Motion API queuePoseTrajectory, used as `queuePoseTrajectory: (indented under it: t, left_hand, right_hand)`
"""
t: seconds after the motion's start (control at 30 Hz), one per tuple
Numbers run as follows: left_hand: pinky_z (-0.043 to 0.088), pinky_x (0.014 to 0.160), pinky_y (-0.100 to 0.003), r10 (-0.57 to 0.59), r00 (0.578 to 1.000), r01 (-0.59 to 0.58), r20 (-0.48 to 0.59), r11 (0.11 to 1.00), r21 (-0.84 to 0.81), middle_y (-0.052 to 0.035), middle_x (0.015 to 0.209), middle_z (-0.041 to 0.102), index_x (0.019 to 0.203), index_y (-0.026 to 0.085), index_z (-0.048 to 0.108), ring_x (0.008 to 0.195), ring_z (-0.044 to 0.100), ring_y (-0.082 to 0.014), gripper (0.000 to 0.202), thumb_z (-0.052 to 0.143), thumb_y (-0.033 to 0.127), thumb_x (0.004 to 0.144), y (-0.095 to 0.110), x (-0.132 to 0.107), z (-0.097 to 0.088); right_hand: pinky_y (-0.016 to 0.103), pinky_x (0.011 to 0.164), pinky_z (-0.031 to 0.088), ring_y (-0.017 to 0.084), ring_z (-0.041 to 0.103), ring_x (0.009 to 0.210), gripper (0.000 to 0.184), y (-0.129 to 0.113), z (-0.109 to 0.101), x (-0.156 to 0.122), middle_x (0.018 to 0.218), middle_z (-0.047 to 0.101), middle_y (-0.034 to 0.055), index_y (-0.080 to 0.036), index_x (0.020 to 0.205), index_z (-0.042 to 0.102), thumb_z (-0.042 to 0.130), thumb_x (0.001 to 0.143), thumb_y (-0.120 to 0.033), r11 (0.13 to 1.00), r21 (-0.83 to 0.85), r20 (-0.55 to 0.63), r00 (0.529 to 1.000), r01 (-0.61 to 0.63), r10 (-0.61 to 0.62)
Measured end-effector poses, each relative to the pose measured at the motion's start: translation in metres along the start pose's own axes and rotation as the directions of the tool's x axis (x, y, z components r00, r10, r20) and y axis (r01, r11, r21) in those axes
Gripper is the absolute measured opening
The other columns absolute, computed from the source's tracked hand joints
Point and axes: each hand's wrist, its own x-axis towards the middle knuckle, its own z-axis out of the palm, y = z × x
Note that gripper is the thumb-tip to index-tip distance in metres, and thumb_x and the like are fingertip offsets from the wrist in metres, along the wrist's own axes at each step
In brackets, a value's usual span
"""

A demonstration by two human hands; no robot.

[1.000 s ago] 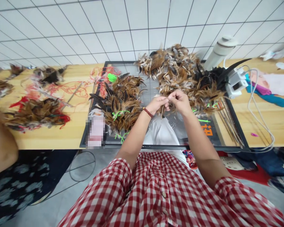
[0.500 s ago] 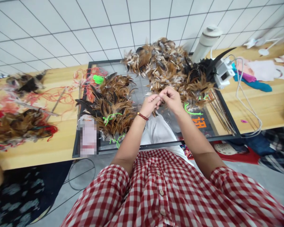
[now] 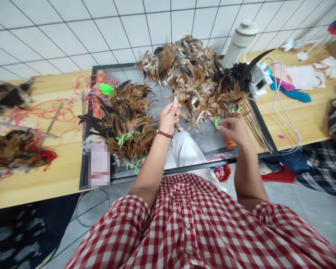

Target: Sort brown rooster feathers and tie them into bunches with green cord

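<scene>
My left hand (image 3: 169,117), with a beaded bracelet at the wrist, is closed in a pinch over the glass. A pale quill tip (image 3: 176,100) pokes out above its fingers and brown tufts show below, so it grips a small bunch of feathers, mostly hidden. Farther right, my right hand (image 3: 233,129) pinches a bright green string (image 3: 217,121) between thumb and fingertips. A large heap of loose brown and white feathers (image 3: 190,74) lies beyond both hands. Left of my left hand spread brown feather bunches (image 3: 128,116), some tied with green string (image 3: 127,137).
A black-framed glass panel (image 3: 123,179) lies on the wooden table. At its back right stand a white bottle (image 3: 240,41), black feathers (image 3: 238,78) and a white charger (image 3: 260,80) with a cable. Thin sticks (image 3: 257,127) lie at right; red string (image 3: 58,112) tangles at left.
My hands have parted. My right hand has moved right and taken hold of a green string from the glass; my left stays pinched, shifted slightly left. The whole view has shifted a little.
</scene>
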Motion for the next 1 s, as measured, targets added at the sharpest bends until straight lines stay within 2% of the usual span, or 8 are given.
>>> queuePoseTrajectory:
  t: [0.17, 0.27, 0.33, 0.43, 0.57, 0.77, 0.9, 1.0]
  left_hand:
    - [0.019, 0.041, -0.014, -0.016, 0.999, 0.016, -0.038, 1.000, 0.008, 0.0079, 0.056, 0.045, 0.076, 0.017, 0.062, 0.041, 0.025, -0.0007, 0.026, 0.071, 0.027, 0.098, -0.002, 0.001, 0.001]
    - [0.019, 0.040, -0.015, -0.021, 0.998, 0.023, -0.052, 0.999, 0.035, 0.0081, 0.055, 0.045, 0.076, 0.017, 0.062, 0.042, 0.027, -0.0008, 0.027, 0.073, 0.030, 0.097, -0.001, 0.001, 0.002]
    - [0.019, 0.040, -0.014, -0.023, 0.998, 0.026, -0.055, 0.999, 0.040, 0.0081, 0.055, 0.045, 0.076, 0.017, 0.062, 0.042, 0.026, -0.0008, 0.028, 0.072, 0.032, 0.098, 0.000, 0.001, 0.002]
    - [0.019, 0.040, -0.015, -0.030, 0.997, 0.034, -0.070, 0.998, 0.055, 0.0078, 0.055, 0.045, 0.077, 0.018, 0.062, 0.042, 0.024, -0.0011, 0.030, 0.071, 0.036, 0.099, 0.000, 0.001, 0.002]
    - [0.020, 0.041, -0.016, -0.037, 0.997, 0.041, -0.067, 0.997, 0.063, 0.0076, 0.055, 0.046, 0.076, 0.018, 0.063, 0.042, 0.025, -0.0013, 0.029, 0.073, 0.035, 0.097, -0.002, 0.002, 0.002]
    - [0.018, 0.041, -0.015, -0.050, 0.997, 0.054, -0.066, 0.997, 0.055, 0.0087, 0.054, 0.045, 0.077, 0.017, 0.063, 0.040, 0.023, -0.0003, 0.027, 0.072, 0.031, 0.098, -0.003, 0.002, 0.003]
    - [0.018, 0.041, -0.013, -0.045, 0.997, 0.049, -0.068, 0.998, 0.050, 0.0092, 0.054, 0.046, 0.077, 0.016, 0.062, 0.040, 0.024, 0.0005, 0.027, 0.071, 0.030, 0.099, -0.003, 0.002, 0.003]
    - [0.019, 0.042, -0.013, -0.039, 0.998, 0.041, -0.040, 0.998, 0.051, 0.0092, 0.054, 0.047, 0.077, 0.016, 0.063, 0.040, 0.026, 0.0008, 0.026, 0.068, 0.026, 0.101, -0.004, 0.001, 0.004]
  right_hand:
    - [0.032, 0.064, 0.043, 0.017, 0.057, 0.065, 0.015, 0.000, 0.006, 0.000, 0.070, 0.069, 0.0028, -0.020, 0.073, 0.075, 0.071, 0.074, -0.035, 0.995, 0.097, 0.007, 1.000, -0.013, 0.013]
    - [0.032, 0.062, 0.042, 0.016, 0.054, 0.064, 0.019, -0.002, -0.008, -0.005, 0.068, 0.066, 0.0025, -0.021, 0.071, 0.074, 0.078, 0.068, -0.040, 0.988, 0.150, -0.047, 0.998, -0.029, 0.037]
    - [0.032, 0.060, 0.041, 0.016, 0.053, 0.063, 0.023, -0.004, -0.020, -0.010, 0.066, 0.065, 0.0021, -0.021, 0.070, 0.073, 0.081, 0.064, -0.042, 0.989, 0.137, 0.045, 0.997, -0.064, 0.058]
    - [0.032, 0.060, 0.040, 0.016, 0.054, 0.061, 0.021, -0.004, -0.034, -0.015, 0.064, 0.065, 0.0015, -0.022, 0.071, 0.074, 0.078, 0.068, -0.042, 0.992, 0.034, 0.195, 0.974, -0.124, 0.115]
    - [0.034, 0.064, 0.039, 0.019, 0.057, 0.062, 0.012, 0.000, -0.040, -0.018, 0.063, 0.066, 0.0017, -0.023, 0.071, 0.075, 0.073, 0.074, -0.035, 0.964, -0.226, 0.193, 0.963, -0.141, 0.186]
    - [0.035, 0.069, 0.044, 0.023, 0.065, 0.073, 0.023, -0.005, -0.020, -0.015, 0.080, 0.075, 0.0067, -0.022, 0.094, 0.082, 0.073, 0.081, -0.039, 0.969, -0.244, 0.035, 0.998, -0.045, 0.055]
    - [0.037, 0.073, 0.043, 0.026, 0.067, 0.081, 0.010, -0.017, 0.001, -0.011, 0.086, 0.076, 0.0108, -0.019, 0.080, 0.078, 0.073, 0.077, -0.028, 0.930, -0.367, 0.069, 0.998, 0.023, 0.003]
    - [0.033, 0.071, 0.044, 0.020, 0.063, 0.073, 0.015, -0.024, 0.012, -0.004, 0.079, 0.072, 0.0063, -0.020, 0.074, 0.072, 0.072, 0.078, -0.034, 0.999, -0.012, 0.116, 0.992, 0.050, -0.048]
